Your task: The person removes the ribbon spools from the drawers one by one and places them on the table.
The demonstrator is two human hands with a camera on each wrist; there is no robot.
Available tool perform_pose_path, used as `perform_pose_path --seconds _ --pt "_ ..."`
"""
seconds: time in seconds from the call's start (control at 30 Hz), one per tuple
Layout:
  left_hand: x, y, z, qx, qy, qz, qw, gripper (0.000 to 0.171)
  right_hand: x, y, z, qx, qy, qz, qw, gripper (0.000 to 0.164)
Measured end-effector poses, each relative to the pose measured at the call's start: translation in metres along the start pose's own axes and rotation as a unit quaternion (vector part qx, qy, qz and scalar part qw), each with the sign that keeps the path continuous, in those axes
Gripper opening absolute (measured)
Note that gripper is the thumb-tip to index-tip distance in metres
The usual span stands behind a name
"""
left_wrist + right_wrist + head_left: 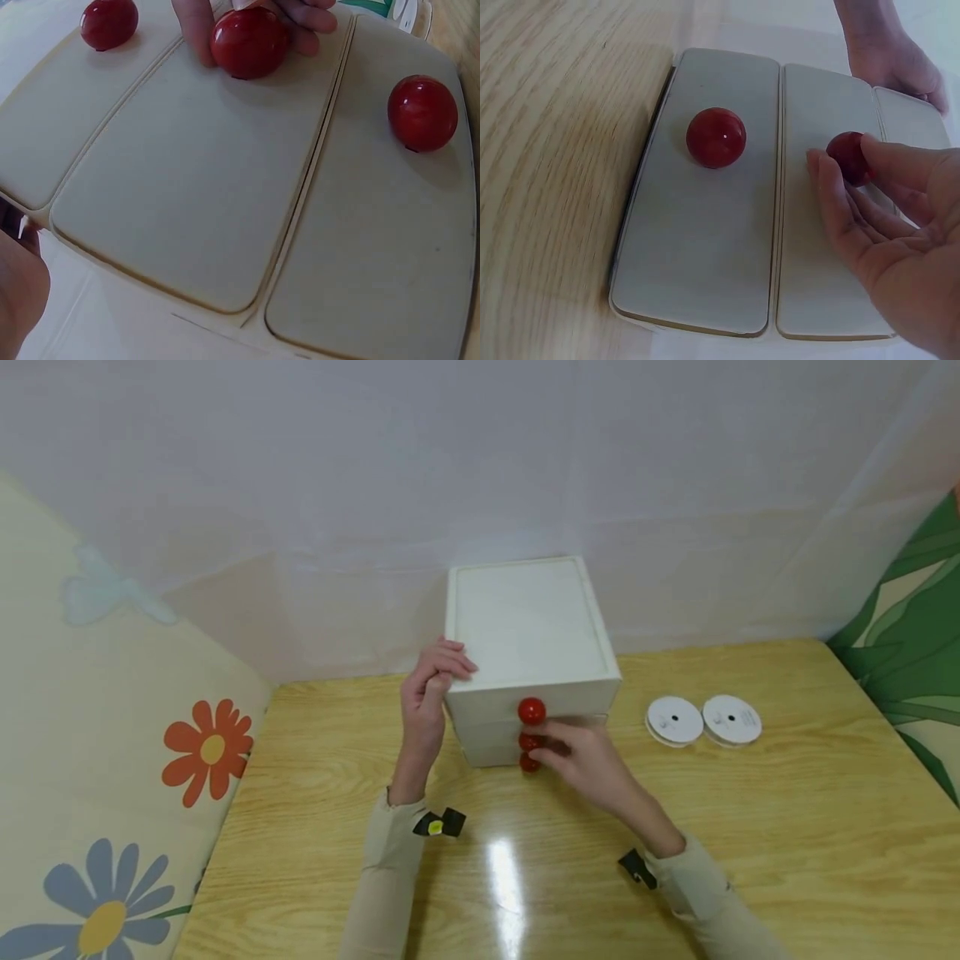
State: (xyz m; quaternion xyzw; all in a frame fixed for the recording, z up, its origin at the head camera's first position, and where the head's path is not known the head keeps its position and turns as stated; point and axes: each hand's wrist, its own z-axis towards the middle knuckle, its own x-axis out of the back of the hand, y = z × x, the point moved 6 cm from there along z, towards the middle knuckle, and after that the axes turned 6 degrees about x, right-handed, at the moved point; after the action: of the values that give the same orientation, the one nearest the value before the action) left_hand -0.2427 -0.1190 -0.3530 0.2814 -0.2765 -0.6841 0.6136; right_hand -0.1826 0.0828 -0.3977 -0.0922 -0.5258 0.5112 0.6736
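A small white three-drawer box [525, 622] stands on the table, a round red knob on each drawer front. My right hand [592, 764] pinches the middle knob [847, 159], thumb on one side and fingers on the other. Above it is the top knob [532, 711]; the bottom knob [716, 137] sits below, untouched. My left hand [431, 693] rests at the box's upper left front corner, fingers lying over the top edge. All three drawer fronts look closed in the left wrist view.
Two white round spools [675, 721] lie side by side on the wooden table [322, 860], right of the box. A pale cloth wall [360, 485] rises behind it. Flower-printed panels [90, 710] flank the table.
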Motion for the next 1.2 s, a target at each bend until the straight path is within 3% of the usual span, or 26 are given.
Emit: perform_pose_path --seconds 0.57,0.9,1.2 --pt "0.001 0.0 0.002 -0.005 -0.011 -0.001 0.9999 0.026 0.002 -0.017 -0.02 0.004 -0.036 0.011 0.999 0.03" --pt "0.002 -0.001 0.0 -0.006 -0.018 -0.001 0.9998 0.026 0.003 -0.031 -0.028 -0.009 -0.115 -0.006 0.993 0.024" --pt "0.003 -0.002 0.0 -0.003 -0.027 0.001 0.9996 0.026 0.004 -0.039 -0.036 -0.032 -0.153 0.009 0.988 0.024"
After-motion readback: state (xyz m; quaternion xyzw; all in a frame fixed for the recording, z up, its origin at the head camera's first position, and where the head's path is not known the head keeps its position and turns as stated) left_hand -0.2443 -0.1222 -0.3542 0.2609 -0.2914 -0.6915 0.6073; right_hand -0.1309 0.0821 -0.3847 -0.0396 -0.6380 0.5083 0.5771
